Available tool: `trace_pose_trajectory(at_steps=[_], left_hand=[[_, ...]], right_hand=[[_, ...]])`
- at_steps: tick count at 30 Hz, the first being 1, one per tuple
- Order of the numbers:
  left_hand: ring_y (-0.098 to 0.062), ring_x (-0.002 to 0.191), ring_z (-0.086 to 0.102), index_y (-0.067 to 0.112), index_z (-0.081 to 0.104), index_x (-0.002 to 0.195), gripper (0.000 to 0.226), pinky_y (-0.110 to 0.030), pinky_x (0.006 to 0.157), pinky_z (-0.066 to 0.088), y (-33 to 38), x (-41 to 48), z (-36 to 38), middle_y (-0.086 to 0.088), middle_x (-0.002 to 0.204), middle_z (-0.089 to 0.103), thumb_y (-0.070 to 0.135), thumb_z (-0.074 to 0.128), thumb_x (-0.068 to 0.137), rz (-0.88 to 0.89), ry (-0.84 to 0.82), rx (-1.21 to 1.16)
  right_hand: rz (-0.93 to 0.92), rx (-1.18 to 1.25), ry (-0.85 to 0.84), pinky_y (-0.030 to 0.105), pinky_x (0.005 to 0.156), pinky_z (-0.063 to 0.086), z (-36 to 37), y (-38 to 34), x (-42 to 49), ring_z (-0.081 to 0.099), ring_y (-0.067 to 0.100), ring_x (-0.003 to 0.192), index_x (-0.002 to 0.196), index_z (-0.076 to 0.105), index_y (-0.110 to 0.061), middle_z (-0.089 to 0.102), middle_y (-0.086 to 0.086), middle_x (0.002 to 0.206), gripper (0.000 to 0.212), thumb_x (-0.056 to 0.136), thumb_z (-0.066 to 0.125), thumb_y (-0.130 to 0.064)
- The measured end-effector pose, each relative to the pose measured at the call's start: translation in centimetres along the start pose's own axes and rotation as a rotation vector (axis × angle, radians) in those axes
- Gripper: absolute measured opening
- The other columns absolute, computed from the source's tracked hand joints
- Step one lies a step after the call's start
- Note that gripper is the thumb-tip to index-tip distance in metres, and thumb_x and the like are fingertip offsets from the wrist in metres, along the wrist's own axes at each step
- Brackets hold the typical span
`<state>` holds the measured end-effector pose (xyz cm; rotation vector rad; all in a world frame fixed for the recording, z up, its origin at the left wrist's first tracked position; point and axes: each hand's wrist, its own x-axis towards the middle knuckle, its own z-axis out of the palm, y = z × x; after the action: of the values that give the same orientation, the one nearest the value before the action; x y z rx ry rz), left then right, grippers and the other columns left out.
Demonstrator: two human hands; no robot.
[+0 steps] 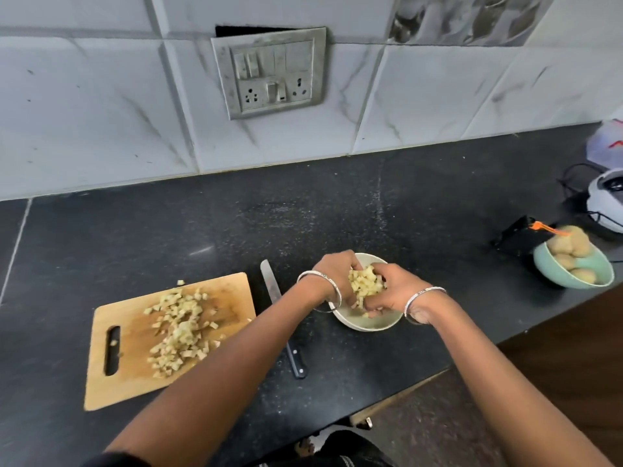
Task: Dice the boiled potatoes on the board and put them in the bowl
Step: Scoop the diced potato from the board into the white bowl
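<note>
Handful of diced potato (365, 281): pale yellow cubes, held between both hands directly above the white bowl (364, 326). A few pieces sit low between the palms, near the bowl's inside; whether any lie on its bottom cannot be told, since the hands cover it.

Left hand (335, 273): fingers curled round the far-left side of the handful, palm facing right. Silver bangle (332, 289) on the wrist.
Right hand (394, 291): fingers curled under and round the near-right side, cupping the dice against the left hand. Second silver bangle (421, 294) on this wrist.

Remaining diced potato (178, 332): loose heap on the wooden cutting board (135, 382), left of the bowl, spread from the board's far edge toward its near right corner. One cube lies in the board's handle slot, one just off the far edge.

Kitchen knife (269, 278): flat on the black countertop (202, 230) between board and bowl, blade pointing away, black handle toward the person; the left forearm crosses over it.

Far right: green bowl (566, 281) of whole unpeeled potatoes (569, 244), with an orange-handled tool (546, 229) resting at its far rim. Behind it, a grey appliance (606, 200) with a black cord.

Tiled wall carries a switch-and-socket plate (269, 72).
</note>
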<state>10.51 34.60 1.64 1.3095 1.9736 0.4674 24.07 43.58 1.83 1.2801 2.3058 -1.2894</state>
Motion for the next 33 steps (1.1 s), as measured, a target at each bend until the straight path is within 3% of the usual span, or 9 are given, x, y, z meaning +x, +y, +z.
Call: trace_pose_trajectory(at_steps=[5,8,13,17,19,22,27,30,33], left_hand=[[-0.031,0.110,0.060,0.014,0.050,0.126,0.061,-0.039,0.088,0.050,0.2,0.5,2.3,-0.010,0.121,0.057,0.014,0.078,0.071,-0.036,0.069,0.337],[-0.036,0.112,0.057,0.006,0.047,0.126,0.046,-0.040,0.089,0.048,0.4,-0.2,2.5,-0.016,0.126,0.053,0.011,0.064,0.084,-0.075,0.089,0.404],[-0.035,0.111,0.059,0.004,0.055,0.121,0.035,-0.038,0.088,0.049,-0.5,-1.4,0.9,-0.017,0.122,0.058,0.010,0.060,0.087,-0.129,0.061,0.473],[-0.032,0.108,0.060,0.015,0.058,0.121,0.035,-0.039,0.090,0.049,-2.3,-2.3,-1.0,-0.011,0.119,0.060,0.011,0.061,0.086,-0.128,0.114,0.364],[-0.025,0.105,0.062,0.028,0.061,0.108,0.031,-0.042,0.094,0.049,-3.5,-2.7,-2.0,0.001,0.109,0.065,0.014,0.067,0.081,-0.133,0.171,0.190],[-0.012,0.090,0.066,0.028,0.066,0.095,0.021,-0.038,0.087,0.054,-5.4,-4.2,-3.6,0.010,0.086,0.071,0.016,0.071,0.079,-0.124,0.248,-0.095],[-0.008,0.081,0.068,0.025,0.068,0.099,0.018,-0.035,0.085,0.056,-9.7,-8.4,-5.7,0.008,0.085,0.071,0.017,0.071,0.083,-0.145,0.347,-0.314],[-0.009,0.083,0.068,0.023,0.066,0.106,0.024,-0.036,0.085,0.056,-13.1,-11.5,-6.6,0.008,0.089,0.071,0.021,0.073,0.083,-0.231,0.431,-0.341],[-0.017,0.098,0.064,0.021,0.058,0.119,0.046,-0.038,0.089,0.053,-16.4,-14.4,-7.0,0.004,0.106,0.066,0.029,0.078,0.078,-0.337,0.560,-0.173]], right_hand=[[-0.020,-0.240,-0.035,0.028,0.080,0.052,1.8,0.3,1.5,0.064,0.015,0.091,0.106,0.062,-0.027,0.069,-0.007,0.095,0.046,0.065,0.081,-0.022],[-0.045,-0.411,-0.070,0.028,0.081,0.053,2.9,-0.6,1.6,0.064,0.017,0.090,0.104,0.060,-0.029,0.069,-0.007,0.095,0.039,0.068,0.076,-0.029],[-0.048,-0.226,-0.166,0.009,0.048,0.043,4.3,-1.8,1.8,0.061,0.006,0.062,0.096,0.061,-0.024,0.067,-0.007,0.082,0.039,0.066,0.081,-0.011],[0.003,-0.055,-0.225,0.023,0.054,0.056,5.3,-3.0,1.8,0.064,0.016,0.069,0.113,0.060,-0.013,0.066,0.006,0.104,0.051,0.068,0.081,-0.001],[0.041,0.001,-0.223,0.031,0.058,0.056,5.0,-3.4,1.9,0.068,0.023,0.073,0.121,0.059,-0.013,0.063,0.009,0.113,0.049,0.076,0.072,0.003],[0.016,-0.064,-0.104,0.039,0.067,0.061,3.5,-3.7,2.4,0.070,0.030,0.089,0.120,0.067,-0.016,0.062,0.010,0.115,0.042,0.086,0.054,0.006],[-0.151,-0.415,0.296,0.040,0.086,0.057,3.4,-4.6,2.3,0.067,0.028,0.096,0.086,0.076,-0.021,0.072,0.007,0.092,0.017,0.082,0.068,-0.006],[-0.157,-0.727,0.300,0.037,0.086,0.051,5.6,-5.9,0.9,0.061,0.029,0.103,0.100,0.073,-0.011,0.063,0.008,0.108,0.015,0.088,0.063,-0.013],[-0.359,-0.528,0.432,0.030,0.076,0.047,7.1,-8.1,-0.9,0.059,0.020,0.090,0.089,0.074,-0.014,0.061,0.001,0.098,0.018,0.089,0.057,-0.007]])
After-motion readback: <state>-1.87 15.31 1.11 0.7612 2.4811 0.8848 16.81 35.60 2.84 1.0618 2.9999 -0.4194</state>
